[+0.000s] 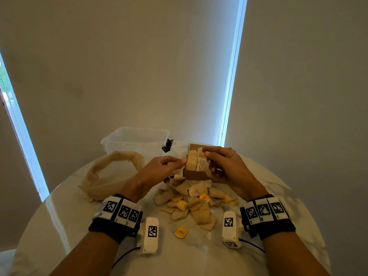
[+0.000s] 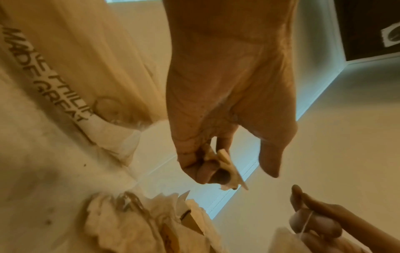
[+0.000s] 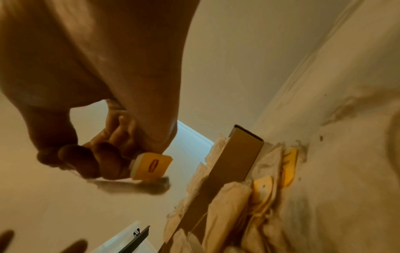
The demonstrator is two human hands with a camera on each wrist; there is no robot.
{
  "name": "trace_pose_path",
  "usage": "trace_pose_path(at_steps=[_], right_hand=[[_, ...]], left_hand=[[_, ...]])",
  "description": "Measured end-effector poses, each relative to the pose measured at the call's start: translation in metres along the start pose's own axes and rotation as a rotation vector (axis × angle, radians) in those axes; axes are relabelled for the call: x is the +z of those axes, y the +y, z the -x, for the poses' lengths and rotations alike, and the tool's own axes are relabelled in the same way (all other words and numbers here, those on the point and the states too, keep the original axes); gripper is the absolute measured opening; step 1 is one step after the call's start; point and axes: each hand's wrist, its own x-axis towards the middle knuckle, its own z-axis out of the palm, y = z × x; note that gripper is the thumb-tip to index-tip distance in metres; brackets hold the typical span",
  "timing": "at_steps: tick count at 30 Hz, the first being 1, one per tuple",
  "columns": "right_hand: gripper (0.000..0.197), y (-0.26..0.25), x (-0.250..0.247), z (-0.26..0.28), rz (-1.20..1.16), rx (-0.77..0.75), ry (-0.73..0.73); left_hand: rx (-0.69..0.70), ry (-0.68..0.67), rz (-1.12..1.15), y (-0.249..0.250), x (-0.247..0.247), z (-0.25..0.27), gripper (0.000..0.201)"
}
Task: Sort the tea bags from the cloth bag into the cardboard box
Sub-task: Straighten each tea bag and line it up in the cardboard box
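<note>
While the right hand (image 1: 225,164) pinches a tea bag (image 1: 201,159) over the cardboard box (image 1: 196,174) mid-frame, the left hand (image 1: 159,169) pinches a small paper scrap (image 2: 225,166).

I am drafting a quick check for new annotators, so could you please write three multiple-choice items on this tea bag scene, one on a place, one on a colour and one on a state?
1. Where does the clear plastic tub stand?
A. Beyond the cloth bag
B. At the table's near edge
C. Inside the cardboard box

2. What colour are the paper tags of the loose tea bags?
A. Green
B. Yellow
C. Blue

3. What is the right hand doing?
A. Lying flat on the table
B. Hanging idle
C. Pinching a tea bag over the cardboard box

Answers: 1 A, the tub sits at the far side behind the bag; 2 B, the tags show yellow; 3 C, its fingers curl round a tagged tea bag.
</note>
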Motion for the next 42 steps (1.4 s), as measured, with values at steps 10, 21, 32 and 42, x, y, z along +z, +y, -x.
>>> trace_pose_path(at_steps=[10, 21, 32, 42], right_hand=[[0.019, 0.000, 0.005, 0.004, 0.140, -0.002, -0.104], [0.034, -0.009, -0.011, 0.007, 0.040, 0.042, -0.109], [0.025, 0.009, -0.004, -0.009, 0.027, -0.033, 0.048], [0.033, -0.024, 0.015, 0.013, 0.346, -0.216, -0.237]], left_hand=[[0.087, -0.272, -0.254, 0.007, 0.017, -0.002, 0.038], [0.108, -0.235, 0.006, 0.007, 0.004, 0.006, 0.025], [0.095, -0.154, 0.487, 0.014, -0.005, 0.002, 0.035], [0.048, -0.069, 0.179, 0.007, -0.011, 0.004, 0.028]])
